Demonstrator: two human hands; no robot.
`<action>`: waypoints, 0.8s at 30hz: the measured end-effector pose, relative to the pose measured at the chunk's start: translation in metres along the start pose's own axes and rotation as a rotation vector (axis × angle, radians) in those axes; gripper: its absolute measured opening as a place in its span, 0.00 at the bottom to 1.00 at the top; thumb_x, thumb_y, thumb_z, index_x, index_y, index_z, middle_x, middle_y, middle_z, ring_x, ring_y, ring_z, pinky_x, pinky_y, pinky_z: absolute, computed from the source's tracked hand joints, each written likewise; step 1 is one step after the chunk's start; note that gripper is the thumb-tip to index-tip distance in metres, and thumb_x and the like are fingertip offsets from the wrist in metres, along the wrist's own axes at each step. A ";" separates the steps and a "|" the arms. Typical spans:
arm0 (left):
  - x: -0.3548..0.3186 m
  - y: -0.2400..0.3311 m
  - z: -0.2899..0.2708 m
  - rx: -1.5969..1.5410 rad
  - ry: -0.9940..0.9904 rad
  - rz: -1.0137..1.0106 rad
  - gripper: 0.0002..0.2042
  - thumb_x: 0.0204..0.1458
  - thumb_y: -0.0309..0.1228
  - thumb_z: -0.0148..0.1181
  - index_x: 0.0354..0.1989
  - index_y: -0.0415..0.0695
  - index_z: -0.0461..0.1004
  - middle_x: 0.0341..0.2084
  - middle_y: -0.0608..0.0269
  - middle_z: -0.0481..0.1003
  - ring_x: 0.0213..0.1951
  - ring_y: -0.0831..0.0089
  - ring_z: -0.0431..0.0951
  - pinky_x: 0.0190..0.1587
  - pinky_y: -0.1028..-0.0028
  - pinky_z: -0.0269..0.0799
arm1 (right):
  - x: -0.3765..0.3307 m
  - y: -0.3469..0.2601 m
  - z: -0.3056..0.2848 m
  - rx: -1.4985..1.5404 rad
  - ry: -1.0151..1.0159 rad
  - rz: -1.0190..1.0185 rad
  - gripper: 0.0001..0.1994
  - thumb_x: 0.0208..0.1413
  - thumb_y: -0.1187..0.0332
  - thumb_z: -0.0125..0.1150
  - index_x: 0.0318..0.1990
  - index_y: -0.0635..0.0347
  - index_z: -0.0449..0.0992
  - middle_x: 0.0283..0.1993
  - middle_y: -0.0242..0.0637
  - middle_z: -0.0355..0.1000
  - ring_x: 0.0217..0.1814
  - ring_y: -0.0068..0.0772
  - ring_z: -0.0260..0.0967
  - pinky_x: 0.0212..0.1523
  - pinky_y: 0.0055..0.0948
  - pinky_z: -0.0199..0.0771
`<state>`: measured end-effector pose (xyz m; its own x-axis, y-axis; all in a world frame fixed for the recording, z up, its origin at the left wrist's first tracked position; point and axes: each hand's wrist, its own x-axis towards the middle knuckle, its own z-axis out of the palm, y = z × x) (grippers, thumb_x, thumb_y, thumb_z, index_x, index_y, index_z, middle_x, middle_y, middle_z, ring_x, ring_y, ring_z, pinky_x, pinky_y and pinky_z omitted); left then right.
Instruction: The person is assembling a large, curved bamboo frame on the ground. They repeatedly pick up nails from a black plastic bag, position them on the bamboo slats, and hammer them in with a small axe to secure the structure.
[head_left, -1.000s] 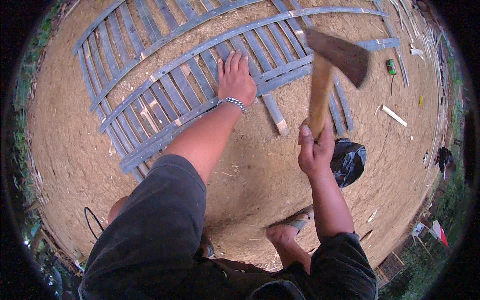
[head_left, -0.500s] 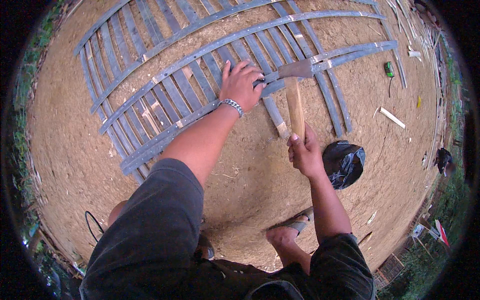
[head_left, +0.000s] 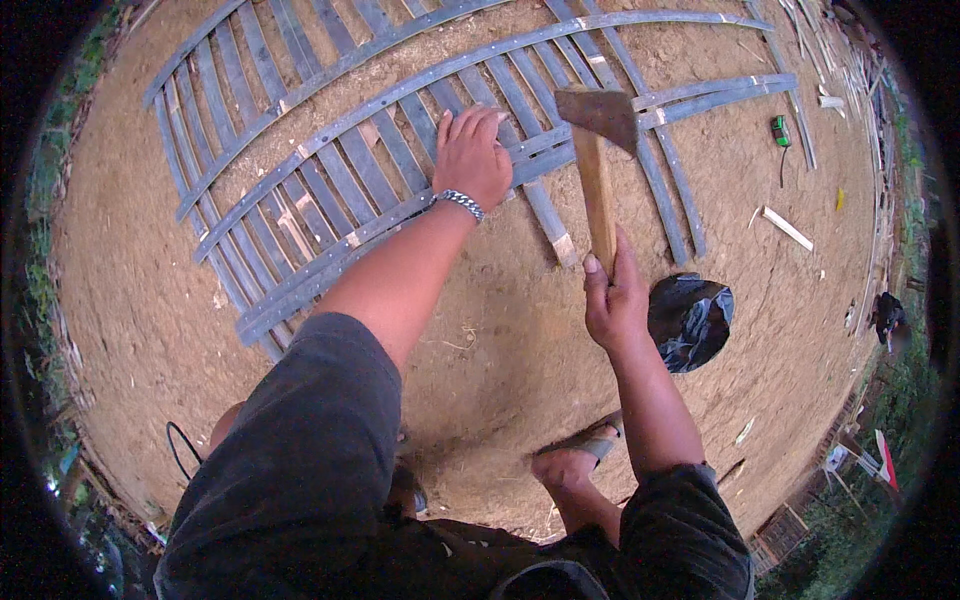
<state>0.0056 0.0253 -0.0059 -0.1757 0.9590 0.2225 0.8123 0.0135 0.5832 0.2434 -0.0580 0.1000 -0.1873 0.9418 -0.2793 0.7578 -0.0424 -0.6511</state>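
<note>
My right hand (head_left: 616, 300) is closed round the wooden handle of a hatchet (head_left: 597, 195). Its dark head flares to the right and stands above a pair of long grey slats (head_left: 700, 99). Over the same slats lies my left hand (head_left: 473, 158), fingers bent across the far edge, a chain bracelet at the wrist. Its palm and fingertips hide what lies beneath. These slats belong to a frame of grey, bamboo-like strips (head_left: 330, 130), with long rails crossing many short pieces. A short crosspiece (head_left: 548, 225) with a pale end juts toward me between my hands.
A black plastic bag (head_left: 690, 322) sits on the dirt beside my right forearm. Farther right lie a green tape measure (head_left: 780, 131), a pale wood offcut (head_left: 787, 229) and loose strips (head_left: 805, 40). My sandalled foot (head_left: 575, 458) is below the frame.
The hatchet head has risen off the slats and swung slightly up and right. My left hand has drawn a little left, and its fingers have curled in.
</note>
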 end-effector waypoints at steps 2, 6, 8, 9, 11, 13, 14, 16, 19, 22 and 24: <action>0.004 0.006 0.003 0.029 -0.019 -0.017 0.24 0.51 0.28 0.53 0.60 0.45 0.70 0.62 0.51 0.70 0.69 0.58 0.64 0.75 0.52 0.46 | 0.004 0.010 0.001 -0.119 -0.026 -0.076 0.28 0.66 0.65 0.57 0.71 0.55 0.59 0.52 0.65 0.74 0.54 0.68 0.74 0.53 0.53 0.75; 0.007 0.011 0.005 0.034 -0.041 -0.038 0.25 0.51 0.27 0.52 0.61 0.45 0.68 0.63 0.51 0.69 0.70 0.58 0.62 0.76 0.52 0.45 | 0.012 0.014 -0.006 -0.198 -0.053 -0.108 0.27 0.65 0.67 0.57 0.71 0.55 0.61 0.50 0.64 0.75 0.52 0.68 0.74 0.51 0.52 0.76; 0.005 0.005 0.004 0.085 -0.039 -0.055 0.25 0.51 0.26 0.52 0.62 0.45 0.67 0.63 0.52 0.69 0.70 0.58 0.61 0.76 0.52 0.45 | 0.012 -0.010 -0.017 -0.171 0.016 -0.124 0.27 0.65 0.68 0.57 0.70 0.55 0.61 0.50 0.63 0.75 0.52 0.66 0.75 0.50 0.50 0.77; 0.002 0.003 0.003 0.089 -0.053 -0.067 0.25 0.52 0.27 0.52 0.62 0.44 0.67 0.64 0.54 0.69 0.71 0.60 0.60 0.76 0.52 0.44 | 0.012 -0.020 -0.021 -0.101 0.128 -0.278 0.27 0.64 0.68 0.59 0.70 0.57 0.62 0.49 0.63 0.75 0.50 0.65 0.76 0.50 0.49 0.77; 0.004 0.006 0.001 0.086 -0.070 -0.079 0.25 0.54 0.27 0.54 0.63 0.44 0.66 0.65 0.59 0.68 0.73 0.64 0.58 0.77 0.53 0.42 | 0.013 -0.026 -0.027 0.056 0.136 -0.204 0.28 0.63 0.68 0.60 0.70 0.57 0.62 0.48 0.63 0.76 0.51 0.65 0.76 0.50 0.48 0.77; 0.005 0.011 -0.002 0.083 -0.095 -0.094 0.25 0.54 0.27 0.54 0.63 0.43 0.65 0.65 0.59 0.68 0.73 0.64 0.58 0.77 0.53 0.41 | 0.016 -0.015 -0.024 -0.013 0.083 -0.172 0.27 0.63 0.68 0.59 0.70 0.58 0.62 0.48 0.62 0.76 0.50 0.65 0.76 0.50 0.49 0.78; 0.006 0.013 -0.004 0.081 -0.107 -0.102 0.25 0.54 0.26 0.54 0.63 0.43 0.65 0.65 0.59 0.68 0.73 0.64 0.58 0.77 0.53 0.41 | 0.018 -0.010 -0.023 -0.049 0.057 -0.156 0.27 0.64 0.68 0.59 0.69 0.58 0.62 0.48 0.62 0.76 0.50 0.65 0.76 0.50 0.49 0.78; 0.003 0.015 -0.003 0.028 -0.070 -0.095 0.26 0.51 0.25 0.53 0.62 0.44 0.66 0.64 0.52 0.68 0.71 0.60 0.61 0.76 0.52 0.44 | 0.023 -0.002 -0.022 -0.288 -0.147 -0.076 0.26 0.64 0.68 0.57 0.69 0.58 0.62 0.48 0.63 0.76 0.50 0.65 0.76 0.50 0.50 0.78; 0.010 0.010 0.002 0.040 -0.020 -0.083 0.27 0.49 0.24 0.53 0.62 0.44 0.67 0.64 0.48 0.68 0.70 0.58 0.63 0.76 0.52 0.45 | 0.024 -0.014 -0.026 -0.198 -0.035 -0.071 0.25 0.66 0.68 0.55 0.69 0.57 0.63 0.46 0.62 0.76 0.45 0.66 0.77 0.45 0.52 0.78; 0.000 0.006 0.001 0.056 -0.030 -0.085 0.27 0.49 0.23 0.54 0.62 0.44 0.67 0.64 0.48 0.68 0.70 0.58 0.63 0.75 0.52 0.45 | 0.024 -0.030 -0.033 -0.054 0.132 -0.192 0.25 0.65 0.68 0.56 0.69 0.59 0.63 0.44 0.57 0.78 0.42 0.65 0.77 0.41 0.50 0.77; 0.003 0.006 -0.003 0.062 -0.059 -0.089 0.27 0.50 0.24 0.55 0.63 0.44 0.66 0.64 0.51 0.68 0.71 0.60 0.61 0.76 0.52 0.44 | 0.024 -0.028 -0.031 0.138 0.183 -0.219 0.25 0.65 0.68 0.56 0.68 0.61 0.63 0.46 0.56 0.78 0.43 0.64 0.77 0.42 0.49 0.77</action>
<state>0.0083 0.0277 0.0008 -0.2171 0.9682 0.1241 0.8282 0.1154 0.5485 0.2373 -0.0236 0.1331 -0.2117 0.9773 0.0014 0.6177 0.1349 -0.7748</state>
